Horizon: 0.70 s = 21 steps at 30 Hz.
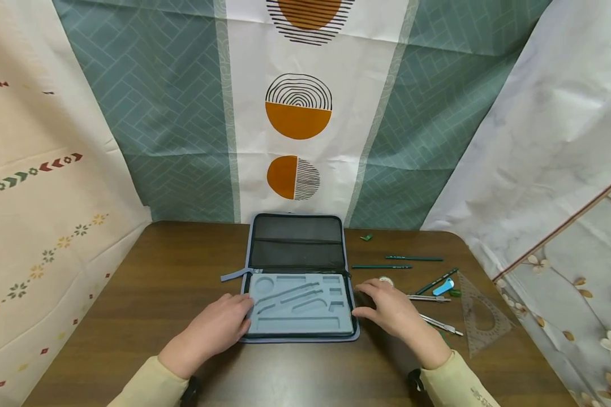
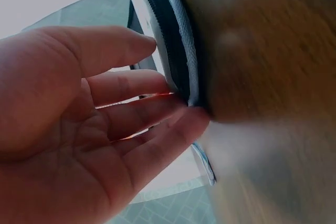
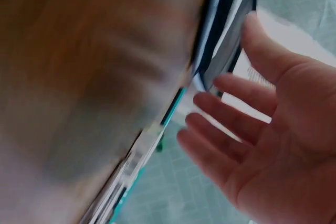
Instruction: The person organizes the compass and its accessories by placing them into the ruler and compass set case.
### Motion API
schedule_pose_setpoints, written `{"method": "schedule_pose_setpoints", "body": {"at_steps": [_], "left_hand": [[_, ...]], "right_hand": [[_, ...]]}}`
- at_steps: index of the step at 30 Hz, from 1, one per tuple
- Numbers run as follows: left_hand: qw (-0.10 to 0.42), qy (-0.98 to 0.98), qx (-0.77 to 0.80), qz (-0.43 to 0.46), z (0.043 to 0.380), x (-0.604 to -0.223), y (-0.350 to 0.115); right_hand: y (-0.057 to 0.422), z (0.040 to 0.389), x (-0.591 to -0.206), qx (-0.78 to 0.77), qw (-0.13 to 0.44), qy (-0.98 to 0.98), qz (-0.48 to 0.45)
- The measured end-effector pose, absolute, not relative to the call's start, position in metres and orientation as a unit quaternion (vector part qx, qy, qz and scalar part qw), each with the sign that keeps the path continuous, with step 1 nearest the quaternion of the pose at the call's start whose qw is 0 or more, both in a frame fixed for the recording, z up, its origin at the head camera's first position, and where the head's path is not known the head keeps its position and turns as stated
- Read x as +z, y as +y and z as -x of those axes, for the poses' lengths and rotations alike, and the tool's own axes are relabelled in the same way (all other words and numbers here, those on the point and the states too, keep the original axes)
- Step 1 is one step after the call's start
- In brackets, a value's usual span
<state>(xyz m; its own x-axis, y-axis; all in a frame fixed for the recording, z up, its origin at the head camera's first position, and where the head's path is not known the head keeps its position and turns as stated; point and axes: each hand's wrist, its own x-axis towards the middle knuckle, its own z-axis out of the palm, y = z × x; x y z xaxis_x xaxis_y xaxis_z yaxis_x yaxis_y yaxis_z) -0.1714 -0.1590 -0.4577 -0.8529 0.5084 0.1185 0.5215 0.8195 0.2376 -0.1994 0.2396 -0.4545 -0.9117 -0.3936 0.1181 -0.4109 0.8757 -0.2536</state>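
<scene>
The left hand (image 1: 216, 323) reached in palm-down, fingers loosely bent and touching the open case (image 1: 300, 340) at its left edge — not clamped. The right hand (image 1: 391, 308) held nothing, thumb and fingers apart beside the right edge. One case lay mid-table (image 1: 183, 265) — rightward, three pencils (image 1: 382, 267), two metal instruments (image 1: 440, 324), one clear triangle (image 1: 469, 316).

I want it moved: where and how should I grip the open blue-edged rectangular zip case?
Probably grip the case by its near half's short sides, left hand from the left, right hand from the right: that half lies flat, wider than deep.
</scene>
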Motion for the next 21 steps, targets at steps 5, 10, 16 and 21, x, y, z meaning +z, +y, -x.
{"method": "schedule_pose_setpoints", "body": {"at_steps": [5, 10, 16, 21], "left_hand": [[0.025, -0.951, -0.132, 0.277, 0.172, -0.456, -0.161], [0.036, -0.953, -0.123, 0.274, 0.172, -0.455, -0.158], [0.049, -0.958, -0.109, 0.260, 0.172, -0.456, -0.154], [0.052, -0.957, -0.114, 0.262, 0.171, -0.456, -0.155]], "right_hand": [[0.253, 0.210, -0.454, 0.078, 0.066, -0.979, -0.179], [0.265, 0.221, -0.456, 0.048, 0.058, -0.984, -0.160], [0.271, 0.229, -0.458, 0.049, 0.033, -0.987, -0.149], [0.270, 0.231, -0.458, 0.041, 0.021, -0.989, -0.142]]}}
